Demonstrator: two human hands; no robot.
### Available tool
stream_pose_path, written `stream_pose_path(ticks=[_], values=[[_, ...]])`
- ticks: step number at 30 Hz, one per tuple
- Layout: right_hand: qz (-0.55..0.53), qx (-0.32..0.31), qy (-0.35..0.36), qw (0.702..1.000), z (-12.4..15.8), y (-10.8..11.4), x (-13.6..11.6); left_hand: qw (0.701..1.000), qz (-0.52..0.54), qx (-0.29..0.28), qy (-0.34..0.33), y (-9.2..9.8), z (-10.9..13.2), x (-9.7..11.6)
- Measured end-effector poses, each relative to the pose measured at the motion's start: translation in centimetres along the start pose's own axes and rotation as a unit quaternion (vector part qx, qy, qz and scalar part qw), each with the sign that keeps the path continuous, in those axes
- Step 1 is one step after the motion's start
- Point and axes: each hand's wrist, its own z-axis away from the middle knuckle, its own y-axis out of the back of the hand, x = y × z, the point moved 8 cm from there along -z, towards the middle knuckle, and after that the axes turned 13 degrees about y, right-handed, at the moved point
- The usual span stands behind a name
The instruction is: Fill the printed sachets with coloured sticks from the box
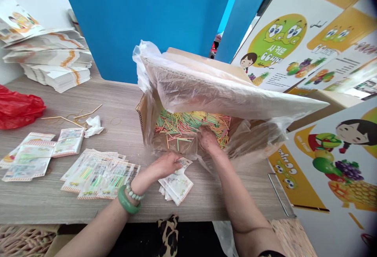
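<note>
My right hand [208,138] reaches into a plastic-lined cardboard box [141,117]. Its curled fingers are closed among thin coloured sticks [188,121] in green, yellow and pink; the fingertips are partly hidden there. In front of the box, my left hand [166,165] has its fingers closed at the edge of a small printed packet [185,166], over a few more flat packets [178,188]. A green bangle and a beaded bracelet circle the left wrist. To its left lie clear-fronted packets [114,178] with coloured sticks inside.
Clear plastic liner [206,88] drapes over the box's raised flap. More packets [69,141] lie at left, near rubber bands, crumpled tissue [94,126] and a red plastic bag [19,108]. Stacked printed cartons [59,74] stand behind; large printed boxes [338,163] rise at right.
</note>
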Motion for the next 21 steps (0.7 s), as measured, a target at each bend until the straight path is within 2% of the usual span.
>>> stream_pose_path(ticks=[3,5,7,10,13,17,21], values=[[-0.003,0.005,-0.03,1.0,0.3,0.7,0.4,0.999,-0.048,-0.012,0.009,0.0,0.3,-0.5],[0.006,0.005,-0.037,0.999,0.4,1.2,-0.2,0.996,-0.085,-0.022,0.017,0.0,0.5,-0.5],[0.012,0.003,-0.022,1.0,0.2,1.4,-1.8,0.993,-0.115,-0.027,0.02,-0.1,0.4,-0.5],[0.019,-0.014,0.027,0.999,-0.5,0.3,-5.0,0.989,-0.142,-0.013,0.033,-0.1,0.2,-0.8],[0.041,-0.017,0.022,0.999,-1.3,-0.9,-6.6,0.987,-0.155,0.004,0.05,0.1,0.0,-1.2],[0.033,-0.013,-0.014,0.999,-2.2,-1.7,-6.4,0.987,-0.15,0.005,0.058,0.2,0.0,-1.4],[0.025,-0.003,-0.012,1.0,-2.3,-2.1,-5.5,0.984,-0.166,0.008,0.065,0.2,-0.1,-2.0]])
